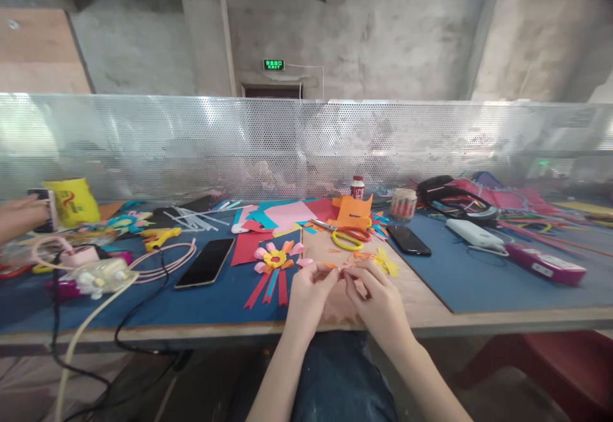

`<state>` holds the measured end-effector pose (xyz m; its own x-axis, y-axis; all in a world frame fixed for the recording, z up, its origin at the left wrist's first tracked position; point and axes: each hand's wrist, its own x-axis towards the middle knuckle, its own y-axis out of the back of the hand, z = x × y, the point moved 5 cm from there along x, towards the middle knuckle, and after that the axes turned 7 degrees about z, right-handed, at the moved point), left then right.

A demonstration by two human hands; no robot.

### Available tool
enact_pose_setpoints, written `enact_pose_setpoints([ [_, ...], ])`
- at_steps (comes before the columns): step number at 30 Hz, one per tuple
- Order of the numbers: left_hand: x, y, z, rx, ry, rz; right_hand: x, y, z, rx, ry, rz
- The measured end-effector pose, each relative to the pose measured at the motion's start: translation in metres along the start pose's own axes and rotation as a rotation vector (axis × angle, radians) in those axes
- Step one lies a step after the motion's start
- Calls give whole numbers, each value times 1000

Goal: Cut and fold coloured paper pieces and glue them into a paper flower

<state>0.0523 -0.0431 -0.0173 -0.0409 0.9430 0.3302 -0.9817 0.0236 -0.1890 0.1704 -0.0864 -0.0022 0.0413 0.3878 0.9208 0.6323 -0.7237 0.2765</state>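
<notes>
Both my hands meet over the brown board point(421, 288) near the table's front edge. My left hand point(311, 291) pinches a small piece of orange paper point(330, 265) between thumb and forefinger. My right hand point(376, 294) pinches at the same spot, its fingertips close to the left ones; most of the piece is hidden by the fingers. Left of my hands lies a paper flower point(274, 259) with pink and orange petals, a yellow centre and red and blue ribbon tails. Orange paper scraps and a yellow paper shape point(385, 262) lie just beyond my right hand.
Scissors point(345, 238) with yellow handles lie ahead, near cut orange paper point(352, 211). Phones point(205, 263) point(409, 241) flank the work spot. A glue gun point(160, 238), cables and a power strip point(98, 278) are at left. Another person's hand point(23, 214) is by a yellow container point(74, 202).
</notes>
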Motion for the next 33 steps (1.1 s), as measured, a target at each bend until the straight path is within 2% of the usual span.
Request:
enact_pose_setpoints([
  [10, 2, 2, -6, 48, 28, 21, -2, -5, -6, -394, 269, -59],
  [17, 2, 1, -1, 15, 63, 69, -15, -9, -8, -452, 347, -113],
  [27, 4, 5, -5, -9, 60, 130, -21, -12, -17, -532, 429, -193],
  [30, 4, 5, -4, -35, 68, 138, -20, -10, -16, -462, 354, -217],
  [33, 3, 5, -2, -69, 70, 120, -10, -4, -8, -152, 109, -196],
])
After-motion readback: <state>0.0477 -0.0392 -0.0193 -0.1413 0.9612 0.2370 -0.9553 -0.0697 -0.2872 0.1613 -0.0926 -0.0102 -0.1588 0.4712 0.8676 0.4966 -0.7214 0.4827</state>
